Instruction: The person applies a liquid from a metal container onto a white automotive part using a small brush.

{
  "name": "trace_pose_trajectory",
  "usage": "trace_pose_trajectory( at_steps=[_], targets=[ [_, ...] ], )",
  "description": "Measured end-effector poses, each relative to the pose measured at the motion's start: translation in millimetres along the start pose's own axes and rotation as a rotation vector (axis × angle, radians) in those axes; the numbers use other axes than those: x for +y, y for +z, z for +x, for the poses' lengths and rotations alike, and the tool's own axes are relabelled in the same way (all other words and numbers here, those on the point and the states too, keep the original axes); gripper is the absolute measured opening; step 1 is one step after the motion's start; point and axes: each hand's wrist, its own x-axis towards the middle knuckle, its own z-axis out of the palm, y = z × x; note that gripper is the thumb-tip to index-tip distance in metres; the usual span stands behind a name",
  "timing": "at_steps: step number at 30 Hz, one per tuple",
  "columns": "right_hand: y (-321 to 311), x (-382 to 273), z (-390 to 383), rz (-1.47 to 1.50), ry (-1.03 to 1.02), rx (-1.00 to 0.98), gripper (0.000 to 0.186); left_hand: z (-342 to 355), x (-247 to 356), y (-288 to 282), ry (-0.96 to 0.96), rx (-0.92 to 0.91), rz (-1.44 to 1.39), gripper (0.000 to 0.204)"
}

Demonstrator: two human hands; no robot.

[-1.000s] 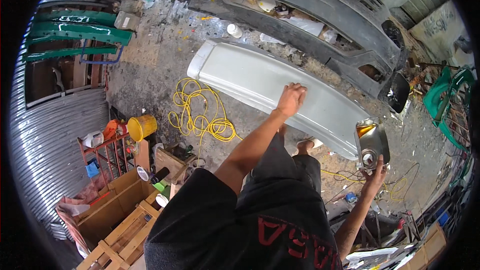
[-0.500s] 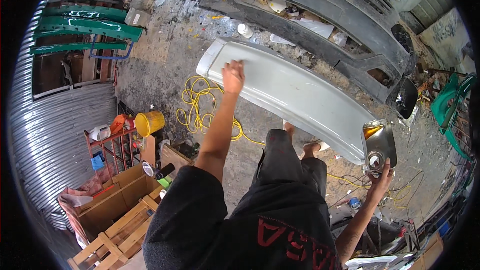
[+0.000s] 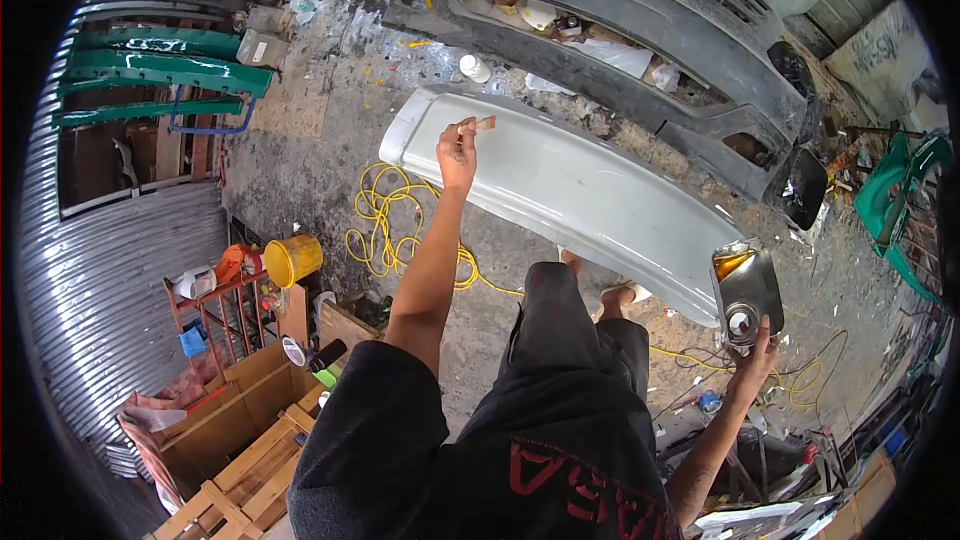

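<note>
A long pale grey panel (image 3: 590,190) with a glossy curved face lies crosswise below me. My left hand (image 3: 457,155) is closed on a small tan flat piece (image 3: 486,123) over the panel's left end; I cannot make out exactly what that piece is. My right hand (image 3: 752,360) grips the lower end of a rectangular metal tin (image 3: 750,295), which has amber showing at its upper part and a round opening lower down. The tin is at the panel's right end, partly in front of it.
Large dark bumpers (image 3: 600,40) lie beyond the panel, near a white bottle (image 3: 474,68). Green parts (image 3: 165,75) are at left and right. Yellow cord (image 3: 462,282) coils on the floor. A red rack (image 3: 220,300), yellow bucket (image 3: 292,260) and wooden crates (image 3: 230,480) stand lower left.
My left hand has moved left and up along the panel to its left end, where the tan piece now shows in my fingers. My right hand still holds the tin in much the same place.
</note>
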Motion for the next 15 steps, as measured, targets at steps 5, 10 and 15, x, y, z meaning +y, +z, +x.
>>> trace_pose_trajectory(
  at_steps=[5, 10, 15],
  targets=[
    [-2.5, 0.6, -8.6, -0.107, -0.092, 0.022, 0.049, 28.8, 22.3, 55.0, 0.036, -0.154, -0.083, 0.019],
    [-1.0, -6.5, -16.9, -0.064, 0.003, 0.005, 0.047, 47.7, 21.5, 94.1, 0.294, -0.414, 0.058, 0.022],
    [-7.7, 7.6, -23.0, 0.004, 0.052, 0.049, 0.053, 58.0, 20.8, 95.5, 0.493, -0.647, 0.236, 0.023]
  ],
)
